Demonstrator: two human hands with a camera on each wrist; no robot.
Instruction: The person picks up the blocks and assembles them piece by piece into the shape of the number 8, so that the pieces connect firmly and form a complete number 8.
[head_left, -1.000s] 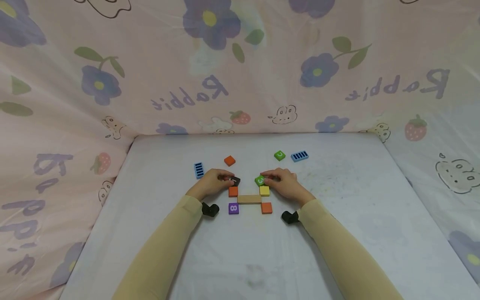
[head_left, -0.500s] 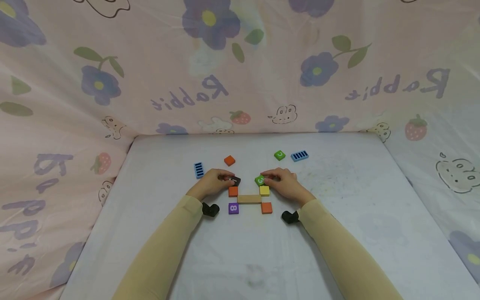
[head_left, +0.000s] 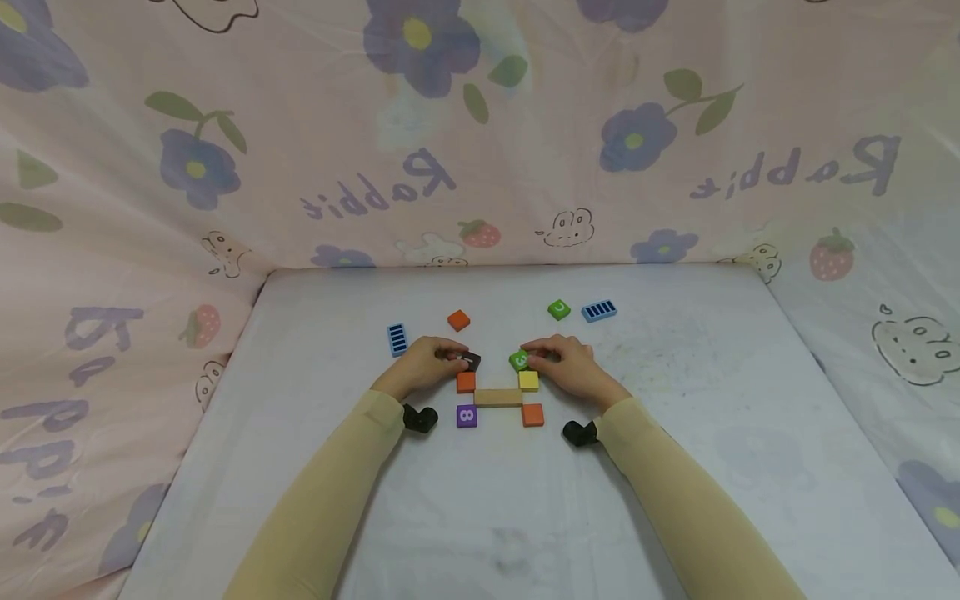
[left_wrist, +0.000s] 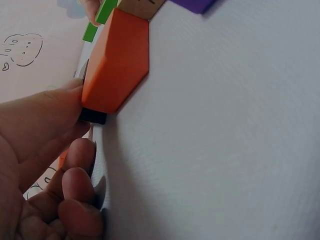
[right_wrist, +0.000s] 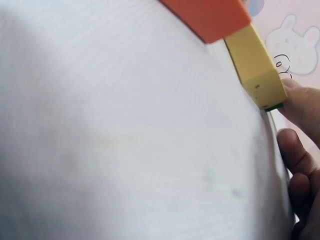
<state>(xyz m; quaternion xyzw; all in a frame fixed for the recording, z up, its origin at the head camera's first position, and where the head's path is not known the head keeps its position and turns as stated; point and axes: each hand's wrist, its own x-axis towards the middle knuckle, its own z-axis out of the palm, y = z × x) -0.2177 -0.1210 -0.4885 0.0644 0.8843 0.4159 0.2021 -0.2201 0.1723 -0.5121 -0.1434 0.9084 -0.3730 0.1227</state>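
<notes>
My left hand [head_left: 422, 367] pinches a small black tile [head_left: 472, 361] between thumb and fingers, just beyond an orange tile [head_left: 466, 382]. A green number tile [head_left: 519, 360] is pinched by my right hand [head_left: 572, 367], right behind a yellow block [head_left: 528, 381]. Between the two sides lies a plain wooden block [head_left: 498, 398]. Nearer to me are a purple tile [head_left: 467, 416] marked 8 on the left and a second orange tile [head_left: 532, 415] on the right. In the left wrist view the orange tile [left_wrist: 120, 60] mostly hides the black one.
Farther back lie a loose orange tile [head_left: 459, 320], a green tile [head_left: 558, 310] and two blue striped tiles, one left [head_left: 397, 340], one right [head_left: 599, 311]. Black wrist cameras [head_left: 420, 419] sit at both sleeves. A printed curtain [head_left: 495, 167] rises behind the white table [head_left: 480, 517].
</notes>
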